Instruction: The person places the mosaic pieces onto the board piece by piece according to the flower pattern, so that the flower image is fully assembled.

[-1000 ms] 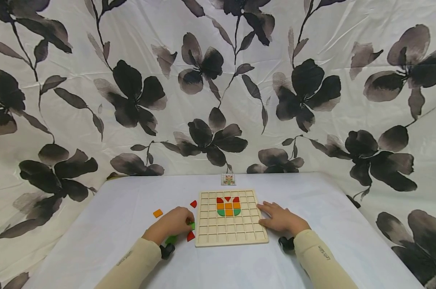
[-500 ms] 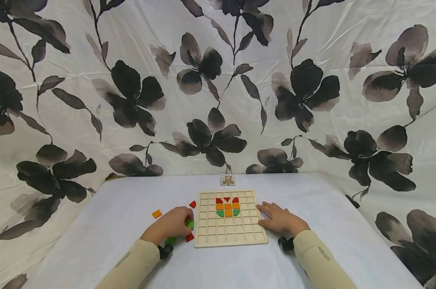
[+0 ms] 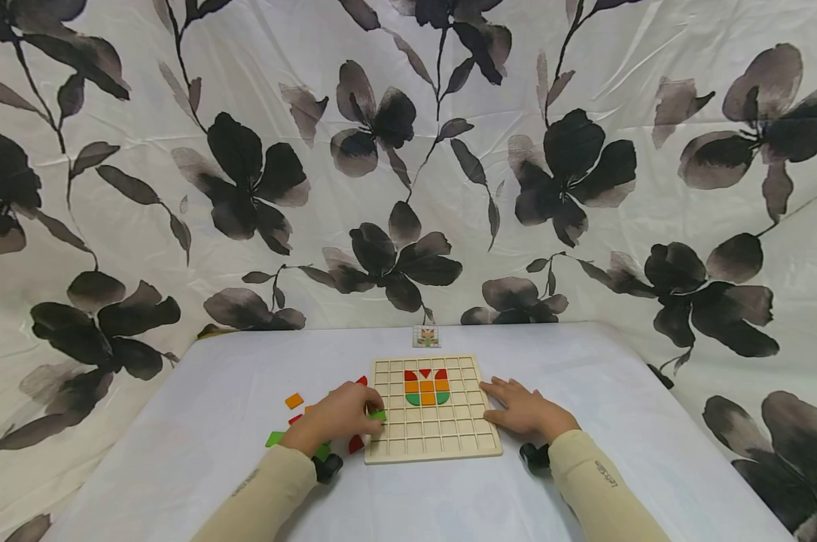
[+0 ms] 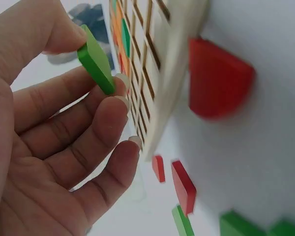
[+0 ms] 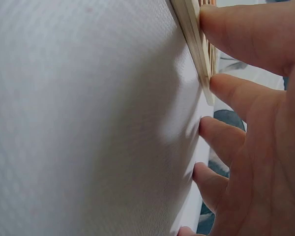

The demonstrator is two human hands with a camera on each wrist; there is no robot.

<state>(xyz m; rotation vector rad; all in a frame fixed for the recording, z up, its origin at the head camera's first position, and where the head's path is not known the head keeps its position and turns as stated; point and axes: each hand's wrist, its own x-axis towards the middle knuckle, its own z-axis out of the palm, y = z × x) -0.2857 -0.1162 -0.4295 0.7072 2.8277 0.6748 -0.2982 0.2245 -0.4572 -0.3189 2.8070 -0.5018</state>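
Observation:
My left hand (image 3: 340, 412) pinches a green tile (image 4: 97, 60) between thumb and index finger, over the left edge of a wooden grid board (image 3: 435, 444). The other left fingers are loosely bent. Set in the board's upper middle is a pattern of red, orange and green pieces, with orange squares (image 3: 427, 387) at its centre. My right hand (image 3: 526, 410) rests at the board's right edge; its thumb and index fingertip touch the wood in the right wrist view. Close below the left hand lies a red rounded piece (image 4: 219, 78), beside the board.
Left of the board lie several loose pieces, among them an orange tile (image 3: 294, 400) and green tiles (image 3: 275, 438), partly hidden by the left hand. A small patterned card (image 3: 426, 336) lies at the table's far edge. Behind the white table (image 3: 537, 497) hangs a floral cloth (image 3: 476, 286).
The left hand has lifted the green tile and moved right, over the board's left edge. More loose pieces show behind it. My right hand has stayed in place.

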